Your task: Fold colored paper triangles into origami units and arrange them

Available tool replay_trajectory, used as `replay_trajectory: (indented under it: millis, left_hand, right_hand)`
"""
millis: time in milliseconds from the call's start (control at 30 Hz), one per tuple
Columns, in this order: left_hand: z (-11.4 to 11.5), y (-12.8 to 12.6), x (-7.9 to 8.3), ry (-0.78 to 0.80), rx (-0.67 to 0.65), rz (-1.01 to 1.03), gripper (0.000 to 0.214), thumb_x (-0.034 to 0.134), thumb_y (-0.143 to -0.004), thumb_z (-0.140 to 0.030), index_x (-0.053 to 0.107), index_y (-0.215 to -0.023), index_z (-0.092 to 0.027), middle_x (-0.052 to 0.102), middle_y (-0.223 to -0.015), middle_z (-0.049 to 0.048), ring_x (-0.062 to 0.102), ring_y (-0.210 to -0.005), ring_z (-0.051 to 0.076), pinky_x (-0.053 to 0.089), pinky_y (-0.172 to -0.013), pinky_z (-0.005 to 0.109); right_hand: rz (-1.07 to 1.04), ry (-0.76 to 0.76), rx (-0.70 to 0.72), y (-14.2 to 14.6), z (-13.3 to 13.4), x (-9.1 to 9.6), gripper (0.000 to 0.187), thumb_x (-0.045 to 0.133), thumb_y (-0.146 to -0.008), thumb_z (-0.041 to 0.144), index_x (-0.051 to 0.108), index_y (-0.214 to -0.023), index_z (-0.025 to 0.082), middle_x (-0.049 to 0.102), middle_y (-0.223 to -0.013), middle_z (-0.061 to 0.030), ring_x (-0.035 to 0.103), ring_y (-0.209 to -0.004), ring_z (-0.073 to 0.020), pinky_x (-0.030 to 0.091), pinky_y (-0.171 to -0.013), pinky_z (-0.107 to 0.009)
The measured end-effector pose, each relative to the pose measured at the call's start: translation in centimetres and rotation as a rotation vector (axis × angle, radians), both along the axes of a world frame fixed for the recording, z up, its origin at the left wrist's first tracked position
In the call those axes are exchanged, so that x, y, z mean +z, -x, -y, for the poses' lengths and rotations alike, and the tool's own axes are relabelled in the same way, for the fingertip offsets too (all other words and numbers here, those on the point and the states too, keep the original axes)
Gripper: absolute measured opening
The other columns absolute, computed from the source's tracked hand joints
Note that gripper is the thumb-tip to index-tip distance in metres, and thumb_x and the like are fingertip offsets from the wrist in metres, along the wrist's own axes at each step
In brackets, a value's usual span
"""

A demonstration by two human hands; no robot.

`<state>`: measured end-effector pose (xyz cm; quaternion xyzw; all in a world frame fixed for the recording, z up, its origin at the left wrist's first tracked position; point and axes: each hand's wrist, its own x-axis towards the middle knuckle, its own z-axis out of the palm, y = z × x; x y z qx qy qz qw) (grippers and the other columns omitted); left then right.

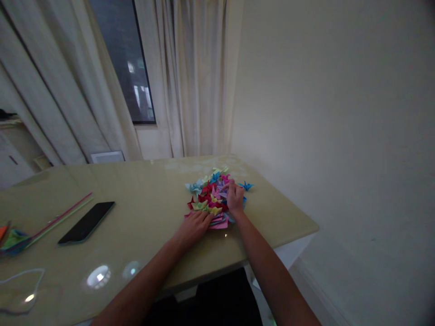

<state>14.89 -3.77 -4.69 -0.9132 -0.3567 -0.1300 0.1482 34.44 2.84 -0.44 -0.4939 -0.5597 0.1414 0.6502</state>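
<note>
Colourful folded paper cranes lie in a heap near the right end of the table, among them red cranes (205,194), a light blue crane (195,186) and yellow-green ones. My left hand (197,223) lies low at the heap's near edge, fingers stretched out over pink folded paper (219,222). On the right side of the heap, my right hand (235,197) has bent fingers, its fingertips closed at a lavender paper crane (221,186). The palm side of that hand is hidden. A blue crane (246,185) sits just beyond it, apart from the others.
A dark phone (87,222) lies on the glossy table (142,190), left of my arms. Thin pink and green sticks (64,218) lead to coloured paper (14,240) at the left edge. A white cable (34,270) is at front left. The wall borders the table's right side.
</note>
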Motion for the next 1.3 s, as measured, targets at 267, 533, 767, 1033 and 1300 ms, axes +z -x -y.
replay_trajectory:
  millis: [267, 533, 767, 1033, 1300]
  left_hand:
    - [0.5, -1.1, 0.1, -0.009, 0.021, 0.017, 0.051, 0.039, -0.102, -0.009, 0.048, -0.152, -0.016, 0.074, -0.115, 0.0163, 0.073, -0.105, 0.028, 0.059, -0.09, 0.039]
    - [0.4, -2.2, 0.2, -0.011, 0.125, 0.069, 0.051, 0.045, -0.101, -0.011, 0.048, -0.152, -0.017, 0.074, -0.099, 0.0137, 0.075, -0.091, 0.025, 0.061, -0.081, 0.034]
    - [0.5, -1.2, 0.3, 0.032, 0.146, 0.056, 0.057, 0.046, -0.098, -0.01, 0.047, -0.154, -0.022, 0.073, -0.111, 0.0142, 0.073, -0.101, 0.027, 0.061, -0.082, 0.036]
    - [0.2, -1.8, -0.3, 0.038, 0.198, 0.068, 0.049, 0.049, -0.098, -0.01, 0.057, -0.145, -0.02, 0.073, -0.105, 0.0166, 0.074, -0.097, 0.029, 0.061, -0.079, 0.037]
    - [0.4, -1.4, 0.5, 0.036, 0.146, 0.115, 0.051, 0.043, -0.099, -0.008, 0.051, -0.148, -0.017, 0.07, -0.129, 0.0175, 0.073, -0.108, 0.027, 0.06, -0.09, 0.038]
  right_hand:
    - [0.034, 0.018, -0.007, 0.0, -0.1, -0.1, 0.079, 0.025, -0.104, 0.071, 0.072, -0.065, 0.021, 0.061, -0.051, -0.0025, 0.062, -0.055, -0.0182, 0.042, -0.059, -0.029]
    - [0.008, 0.033, 0.007, 0.1, -0.3, -0.5, 0.077, 0.028, -0.103, 0.072, 0.071, -0.064, 0.02, 0.056, -0.047, -0.0006, 0.055, -0.048, -0.0163, 0.039, -0.054, -0.028]
    - [-0.069, 0.046, 0.025, -0.1, -0.6, -0.5, 0.079, 0.027, -0.1, 0.078, 0.067, -0.063, 0.02, 0.05, -0.046, 0.0018, 0.047, -0.043, -0.0152, 0.037, -0.05, -0.029]
    - [-0.078, 0.039, -0.002, -0.4, -1.0, -1.1, 0.077, 0.027, -0.101, 0.076, 0.065, -0.064, 0.021, 0.049, -0.047, 0.0019, 0.046, -0.045, -0.0161, 0.037, -0.052, -0.03]
    - [-0.118, 0.039, 0.005, -0.7, -1.0, -0.7, 0.076, 0.029, -0.101, 0.077, 0.066, -0.064, 0.021, 0.041, -0.045, 0.0038, 0.043, -0.043, -0.0162, 0.034, -0.049, -0.03]
